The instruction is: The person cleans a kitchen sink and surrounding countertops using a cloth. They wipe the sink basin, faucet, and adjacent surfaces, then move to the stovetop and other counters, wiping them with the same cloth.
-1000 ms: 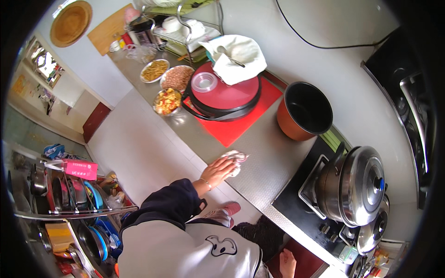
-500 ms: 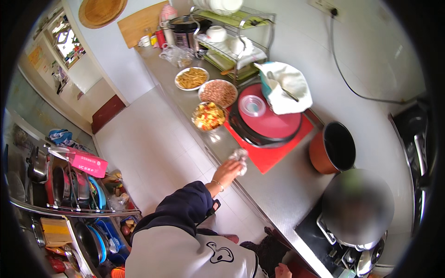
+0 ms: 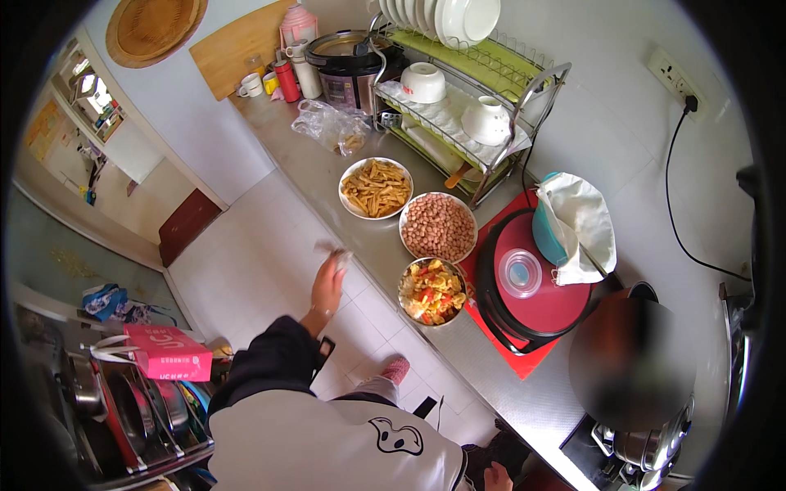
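My left hand [image 3: 329, 286] is out over the floor beside the counter's front edge, its fingers closed on a small crumpled greyish-white cloth [image 3: 342, 259], smeared by motion. My right hand [image 3: 497, 476] shows only in part at the lower edge, and its fingers are too cut off to read. Closest to my left hand on the counter stand a bowl of scrambled egg with red pieces [image 3: 431, 292], a bowl of peanuts [image 3: 439, 227] and a white plate of yellowish strips [image 3: 377, 189].
A red-lidded electric pan [image 3: 540, 303] on a red mat carries a clear round container [image 3: 520, 273] and a teal bowl with white cloth [image 3: 575, 225]. Behind are a dish rack [image 3: 524, 106], pressure cooker [image 3: 348, 82] and plastic bag [image 3: 327, 127]. The stove area at right is blurred. Pan shelves stand at left.
My left hand, with the crumpled cloth, has left the counter by the red mat and swung left over the floor. The view has shifted toward the counter's far end.
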Demonstrator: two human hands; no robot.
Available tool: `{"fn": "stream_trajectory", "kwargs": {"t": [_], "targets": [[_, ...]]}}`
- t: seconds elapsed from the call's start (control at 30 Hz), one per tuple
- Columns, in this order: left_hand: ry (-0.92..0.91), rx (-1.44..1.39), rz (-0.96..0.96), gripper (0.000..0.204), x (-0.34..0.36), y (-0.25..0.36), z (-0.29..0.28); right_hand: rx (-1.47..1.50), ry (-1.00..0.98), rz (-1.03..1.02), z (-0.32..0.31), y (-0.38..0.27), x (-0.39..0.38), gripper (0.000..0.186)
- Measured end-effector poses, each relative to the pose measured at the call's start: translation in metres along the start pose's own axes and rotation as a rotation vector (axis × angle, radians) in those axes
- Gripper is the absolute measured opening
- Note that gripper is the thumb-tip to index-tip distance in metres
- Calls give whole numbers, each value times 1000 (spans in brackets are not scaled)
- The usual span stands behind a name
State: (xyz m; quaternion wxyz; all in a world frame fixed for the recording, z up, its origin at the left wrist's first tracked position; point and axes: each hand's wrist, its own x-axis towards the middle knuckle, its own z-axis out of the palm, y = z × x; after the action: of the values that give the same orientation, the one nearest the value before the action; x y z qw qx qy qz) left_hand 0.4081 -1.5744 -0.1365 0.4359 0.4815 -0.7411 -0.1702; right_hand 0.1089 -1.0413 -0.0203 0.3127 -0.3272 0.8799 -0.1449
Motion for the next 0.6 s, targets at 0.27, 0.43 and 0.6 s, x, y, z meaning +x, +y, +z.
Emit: {"fn": "stream_trajectory", "kwargs": {"t": [0.27, 0.43, 0.6], "targets": [[-509, 259, 475, 43, 51, -8, 54, 8, 160, 43, 54, -58, 6, 34], [-538, 284, 454, 44, 108, -87, -1, -1, 232, 65, 123, -100, -24, 31], [-625, 251, 521, 45, 152, -139, -35, 169, 55, 369, 170, -169, -74, 36]]}}
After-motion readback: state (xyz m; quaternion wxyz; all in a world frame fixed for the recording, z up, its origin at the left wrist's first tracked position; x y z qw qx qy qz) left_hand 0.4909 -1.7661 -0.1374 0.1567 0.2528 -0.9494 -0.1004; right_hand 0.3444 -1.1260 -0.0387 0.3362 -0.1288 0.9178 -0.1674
